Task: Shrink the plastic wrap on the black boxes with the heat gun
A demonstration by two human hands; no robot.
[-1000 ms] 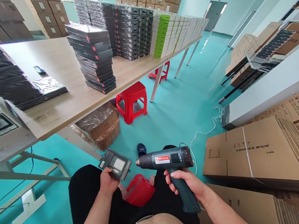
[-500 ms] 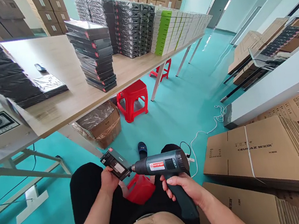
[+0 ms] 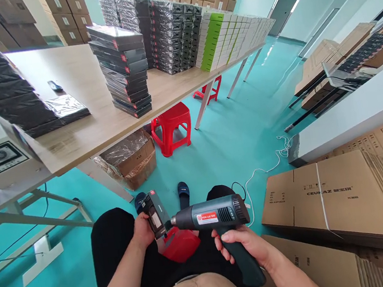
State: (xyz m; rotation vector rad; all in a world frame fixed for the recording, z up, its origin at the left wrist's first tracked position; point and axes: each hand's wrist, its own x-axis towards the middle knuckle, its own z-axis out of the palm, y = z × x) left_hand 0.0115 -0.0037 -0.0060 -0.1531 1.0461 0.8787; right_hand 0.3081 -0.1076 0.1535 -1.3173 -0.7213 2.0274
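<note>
My left hand (image 3: 144, 231) is closed around the edge of a small dark product box (image 3: 156, 213), which stands tilted above my lap. In my right hand (image 3: 239, 243) is a heat gun (image 3: 208, 213), gripped by its handle. Its metal nozzle points left at the box, close to the box's right side; whether they touch I cannot tell. Beneath the box and nozzle shows a red plastic stool (image 3: 180, 247) between my legs.
A wooden table (image 3: 80, 140) ahead bears a stack of dark boxes (image 3: 127, 72) and rows of white and green boxes (image 3: 212, 40). A red stool (image 3: 171, 122) and an open carton (image 3: 136, 158) stand below. Flattened cartons (image 3: 314, 207) lie right, near a white cord (image 3: 251, 197).
The box has turned more upright and shifted slightly right in my left hand. The heat gun has moved a little right and down.
</note>
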